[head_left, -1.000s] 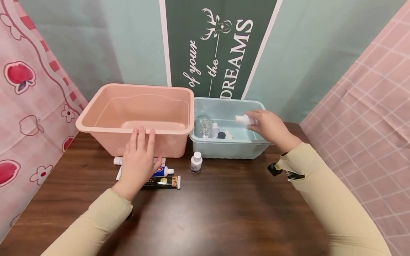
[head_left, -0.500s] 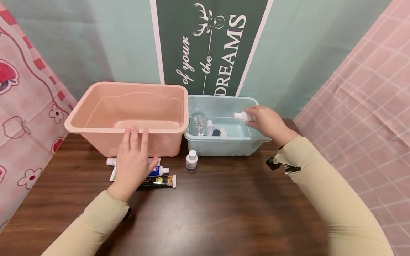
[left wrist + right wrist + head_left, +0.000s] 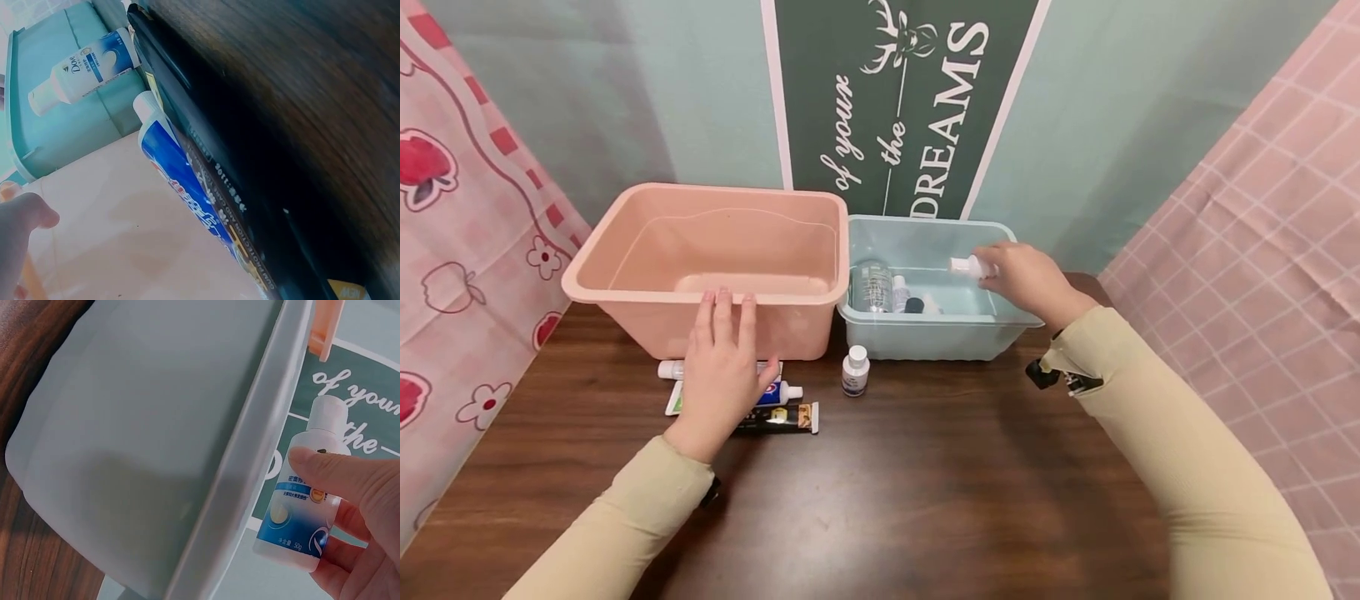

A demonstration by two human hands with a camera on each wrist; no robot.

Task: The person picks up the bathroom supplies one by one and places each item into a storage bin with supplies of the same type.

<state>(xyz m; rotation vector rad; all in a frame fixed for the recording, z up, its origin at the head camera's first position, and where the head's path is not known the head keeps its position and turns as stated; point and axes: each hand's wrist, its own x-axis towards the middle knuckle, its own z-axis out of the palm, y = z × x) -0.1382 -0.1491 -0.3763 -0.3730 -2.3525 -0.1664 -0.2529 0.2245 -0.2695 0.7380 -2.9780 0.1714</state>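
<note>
My right hand (image 3: 1026, 279) holds a small white bottle (image 3: 976, 267) on its side over the light blue bin (image 3: 925, 337). The right wrist view shows thumb and fingers around the bottle (image 3: 303, 494), which has a blue label. Inside the bin lie a clear bottle (image 3: 874, 287) and several smaller ones. My left hand (image 3: 722, 375) rests its straight fingers on the front rim of the pink bin (image 3: 625, 296). Below that hand, partly hidden, are toothpaste tubes, among them a blue tube (image 3: 778, 392) and a black tube (image 3: 778, 419).
A white Dove bottle (image 3: 854, 372) stands upright on the wooden table (image 3: 880, 492), in front of the gap between the bins. Patterned cloths hang at the back and both sides, with a pink checked cloth (image 3: 1270, 275) on the right.
The view shifts slightly. My right hand stays over the blue bin with the white bottle, and my left hand stays on the pink rim.
</note>
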